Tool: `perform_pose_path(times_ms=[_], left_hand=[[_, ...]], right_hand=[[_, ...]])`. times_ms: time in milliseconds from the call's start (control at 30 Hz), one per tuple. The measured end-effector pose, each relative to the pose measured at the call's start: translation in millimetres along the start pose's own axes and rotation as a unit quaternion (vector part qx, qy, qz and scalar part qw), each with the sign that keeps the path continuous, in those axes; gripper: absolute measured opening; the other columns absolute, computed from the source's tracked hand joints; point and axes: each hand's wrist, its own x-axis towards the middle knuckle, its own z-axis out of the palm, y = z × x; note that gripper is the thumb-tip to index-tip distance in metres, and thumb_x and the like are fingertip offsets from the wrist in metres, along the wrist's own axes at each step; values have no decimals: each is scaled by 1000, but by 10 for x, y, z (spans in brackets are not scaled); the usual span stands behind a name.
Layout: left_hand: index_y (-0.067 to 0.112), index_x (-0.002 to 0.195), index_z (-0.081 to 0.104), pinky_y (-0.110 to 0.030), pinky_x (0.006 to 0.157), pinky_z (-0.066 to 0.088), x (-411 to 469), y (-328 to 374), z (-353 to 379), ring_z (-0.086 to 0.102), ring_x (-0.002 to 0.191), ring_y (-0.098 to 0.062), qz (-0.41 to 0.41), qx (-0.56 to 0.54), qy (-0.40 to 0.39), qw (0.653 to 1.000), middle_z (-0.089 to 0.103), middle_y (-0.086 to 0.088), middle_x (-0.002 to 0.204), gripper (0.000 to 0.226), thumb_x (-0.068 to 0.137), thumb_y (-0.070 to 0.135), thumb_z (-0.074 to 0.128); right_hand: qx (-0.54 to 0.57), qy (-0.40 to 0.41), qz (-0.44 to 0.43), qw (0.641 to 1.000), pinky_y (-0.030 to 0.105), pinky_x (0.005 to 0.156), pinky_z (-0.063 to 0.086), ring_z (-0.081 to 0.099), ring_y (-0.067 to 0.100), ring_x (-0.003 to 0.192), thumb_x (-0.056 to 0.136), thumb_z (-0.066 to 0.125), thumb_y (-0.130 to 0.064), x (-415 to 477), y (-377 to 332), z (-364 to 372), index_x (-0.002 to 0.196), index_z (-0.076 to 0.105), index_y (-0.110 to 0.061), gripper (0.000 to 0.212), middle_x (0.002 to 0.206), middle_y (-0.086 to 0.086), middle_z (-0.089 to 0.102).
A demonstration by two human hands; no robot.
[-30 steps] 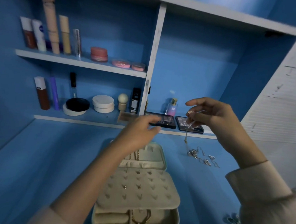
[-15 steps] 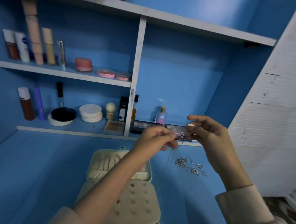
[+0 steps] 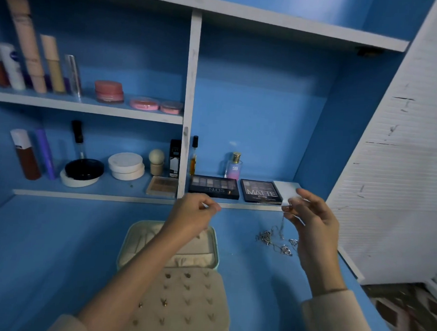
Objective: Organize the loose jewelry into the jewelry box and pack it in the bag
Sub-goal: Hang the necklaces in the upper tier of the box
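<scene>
Above the counter (image 3: pixel 66 245), left hand (image 3: pixel 194 212) and right hand (image 3: pixel 308 222) clamp their grips on one chain (image 3: pixel 282 225); a tangled pile (image 3: pixel 271 241) lies outside the partly filled jewelry box (image 3: pixel 141 240).

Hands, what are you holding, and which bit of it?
The right hand pinches a thin chain near its top end. The left hand has curled fingers; whether it holds anything cannot be told.
</scene>
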Motion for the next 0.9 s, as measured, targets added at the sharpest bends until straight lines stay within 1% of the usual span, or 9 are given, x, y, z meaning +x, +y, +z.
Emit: perform_pose_path(times_ms=[133,233,300,400,500,600,733,800,900], left_hand=[[16,80,68,-26,64,50,63,-30,-180,54,57,-12,-30,-78,30,996,55,-1,59,18,93,15,57],[11,79,67,-29,72,53,78,-35,-320,60,58,-12,-58,-165,43,984,56,2,52,20,95,16,55],[8,80,65,-29,74,54,89,-49,-399,64,59,-11,-75,-225,44,971,57,2,51,19,95,16,55],[6,84,62,-30,73,55,108,-90,-483,66,69,-18,-103,-301,38,947,57,-1,56,17,95,16,54],[6,83,61,-30,67,53,103,-100,-528,65,63,-16,-134,-357,32,924,54,-1,56,16,94,16,55],[6,81,62,-30,65,52,84,-71,-550,59,52,-12,-137,-343,32,929,51,2,50,16,93,15,56],[4,80,63,-29,66,56,54,39,-640,61,58,-16,-98,-271,44,957,53,-3,57,14,92,10,57],[4,80,63,-26,64,56,39,129,-702,62,61,-18,-79,-222,33,971,54,-6,60,12,90,8,58],[6,79,61,-26,62,55,32,291,-780,62,57,-16,-54,-154,13,987,57,-6,62,12,90,8,59]], right_hand=[[-26,34,14,999,18,61,48,59,14,67,85,54,9,30,155,-86,89,66,-16,29,73,2,63],[-50,39,30,998,17,58,45,56,9,60,84,55,9,39,232,-121,92,65,-14,26,77,6,61],[-51,39,36,997,15,54,47,56,7,55,84,56,10,40,252,-128,97,65,-8,24,76,7,60],[-50,32,36,998,13,57,49,56,7,51,83,58,10,32,272,-121,97,66,-6,23,67,6,61],[-57,24,35,997,14,60,51,57,8,52,83,59,10,33,295,-115,93,68,-9,23,60,-1,64],[-93,24,33,995,13,59,50,58,11,57,83,59,11,49,317,-108,94,68,-9,24,65,2,65],[-152,17,14,988,14,59,48,56,17,64,83,59,10,60,327,-86,96,69,-7,23,70,5,63],[-188,-1,-5,982,19,61,50,57,17,63,82,60,11,39,296,-46,91,71,-12,26,67,1,63],[-239,-71,-37,968,33,64,50,58,13,58,80,60,11,-62,195,95,83,69,-24,36,65,-3,62]])
